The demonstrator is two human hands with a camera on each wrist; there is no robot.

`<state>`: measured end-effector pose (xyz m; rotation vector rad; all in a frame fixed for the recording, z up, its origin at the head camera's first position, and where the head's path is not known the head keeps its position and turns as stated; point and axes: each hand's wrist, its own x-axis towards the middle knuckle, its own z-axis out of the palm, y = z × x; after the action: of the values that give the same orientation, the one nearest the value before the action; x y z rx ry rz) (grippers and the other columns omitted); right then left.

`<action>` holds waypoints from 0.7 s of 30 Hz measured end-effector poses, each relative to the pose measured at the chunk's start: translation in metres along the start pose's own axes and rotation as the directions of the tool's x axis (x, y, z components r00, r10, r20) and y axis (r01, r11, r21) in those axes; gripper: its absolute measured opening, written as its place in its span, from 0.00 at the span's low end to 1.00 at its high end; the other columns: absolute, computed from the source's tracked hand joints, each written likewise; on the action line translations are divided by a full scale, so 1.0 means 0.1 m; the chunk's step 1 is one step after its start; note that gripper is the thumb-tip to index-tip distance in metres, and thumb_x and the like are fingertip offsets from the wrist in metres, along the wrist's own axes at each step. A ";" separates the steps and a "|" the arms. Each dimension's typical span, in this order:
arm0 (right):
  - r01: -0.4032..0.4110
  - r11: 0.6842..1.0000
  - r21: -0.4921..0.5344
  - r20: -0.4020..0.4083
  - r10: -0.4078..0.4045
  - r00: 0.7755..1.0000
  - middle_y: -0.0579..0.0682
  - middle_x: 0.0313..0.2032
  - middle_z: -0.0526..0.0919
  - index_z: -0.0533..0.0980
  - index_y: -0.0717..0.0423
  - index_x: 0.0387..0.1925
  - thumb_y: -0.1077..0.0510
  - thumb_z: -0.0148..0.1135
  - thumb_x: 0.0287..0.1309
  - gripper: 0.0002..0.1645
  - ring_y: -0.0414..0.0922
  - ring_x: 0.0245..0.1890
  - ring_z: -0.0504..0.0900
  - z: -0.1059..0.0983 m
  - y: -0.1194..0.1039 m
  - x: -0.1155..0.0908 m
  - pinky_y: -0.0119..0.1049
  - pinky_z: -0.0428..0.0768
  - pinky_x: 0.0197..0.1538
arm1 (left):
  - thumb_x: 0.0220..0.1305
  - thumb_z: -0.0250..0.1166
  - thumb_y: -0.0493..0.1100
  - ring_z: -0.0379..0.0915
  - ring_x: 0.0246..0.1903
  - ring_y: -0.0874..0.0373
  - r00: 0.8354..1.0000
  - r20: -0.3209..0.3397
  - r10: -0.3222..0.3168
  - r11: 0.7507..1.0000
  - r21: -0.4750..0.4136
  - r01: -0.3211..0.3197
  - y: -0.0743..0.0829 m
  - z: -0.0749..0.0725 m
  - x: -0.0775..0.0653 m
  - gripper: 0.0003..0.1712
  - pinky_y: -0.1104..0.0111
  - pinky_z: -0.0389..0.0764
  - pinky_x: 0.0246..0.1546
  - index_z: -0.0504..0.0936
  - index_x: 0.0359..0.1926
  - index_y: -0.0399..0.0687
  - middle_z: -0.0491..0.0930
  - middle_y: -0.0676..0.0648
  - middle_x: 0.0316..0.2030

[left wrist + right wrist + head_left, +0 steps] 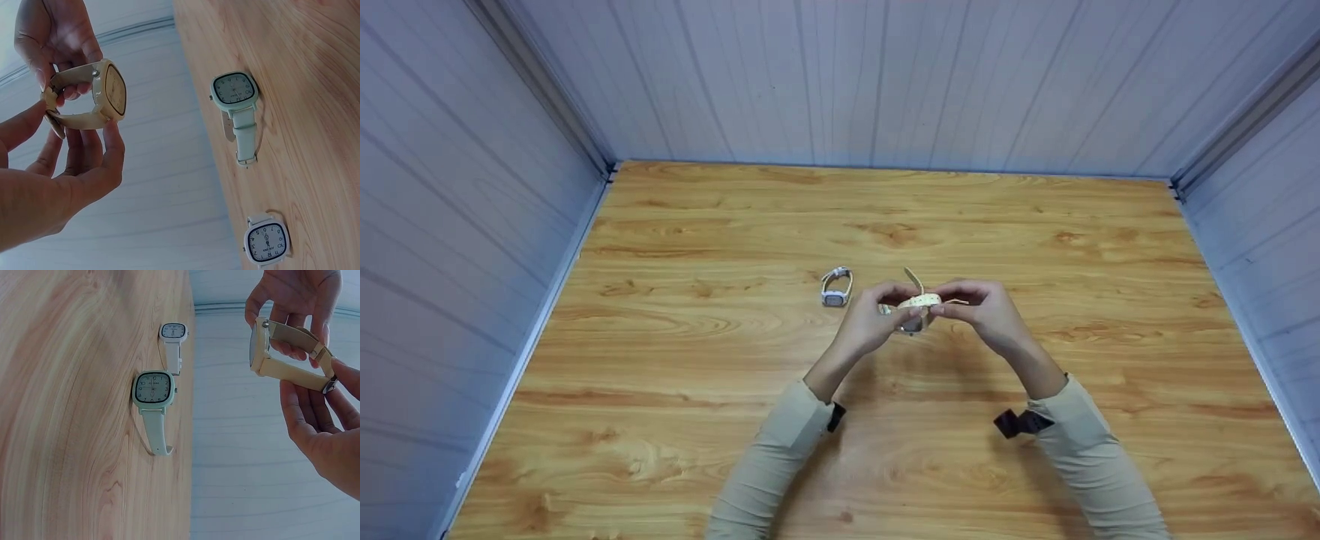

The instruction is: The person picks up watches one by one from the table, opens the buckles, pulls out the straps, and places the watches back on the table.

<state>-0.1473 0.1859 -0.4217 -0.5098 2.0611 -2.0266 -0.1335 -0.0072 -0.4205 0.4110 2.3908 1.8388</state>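
Both hands hold a cream-yellow wristwatch [924, 300] above the table, its strap bent round into a loop. The left hand [67, 191] pinches the strap near the buckle, and one of its fingers touches the case edge in the left wrist view. From the other side, the right hand [326, 433] grips the strap's buckle end [330, 385] with thumb and fingers. Fingertips partly cover the buckle, so I cannot tell whether it is fastened. A mint-green watch [235, 90] lies on the table near the hands, mostly hidden by them in the head view.
On the wood-grain table [735, 337], a white watch [834, 292] lies left of the hands with its strap looped. Pale panelled walls [840, 82] stand along the back and both sides. Each sleeved forearm carries a dark wrist mount [1020, 424].
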 end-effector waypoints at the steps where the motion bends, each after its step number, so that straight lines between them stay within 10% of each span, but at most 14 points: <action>1: -0.001 1.000 -0.001 -0.004 0.001 1.000 0.57 0.37 0.81 0.76 0.77 0.39 0.70 0.65 0.48 0.15 0.47 0.38 0.80 0.00 0.00 0.00 0.37 0.79 0.40 | 0.56 0.65 0.36 0.75 0.37 0.57 1.000 0.003 -0.006 1.000 -0.003 0.006 0.00 0.00 0.00 0.11 0.68 0.74 0.40 0.81 0.41 0.38 0.81 0.46 0.37; 21: 0.002 0.999 -0.045 -0.066 -0.005 0.998 0.58 0.35 0.81 0.77 0.76 0.36 0.71 0.66 0.45 0.14 0.45 0.35 0.80 0.01 -0.01 0.00 0.34 0.78 0.38 | 0.55 0.64 0.31 0.74 0.37 0.57 0.999 0.031 -0.016 0.998 -0.054 0.018 -0.03 -0.03 0.00 0.11 0.64 0.76 0.41 0.80 0.42 0.35 0.80 0.44 0.36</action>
<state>-0.1471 0.1849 -0.4206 -0.4601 2.1494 -2.0298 -0.1345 -0.0107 -0.4222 0.4093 2.3114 1.8714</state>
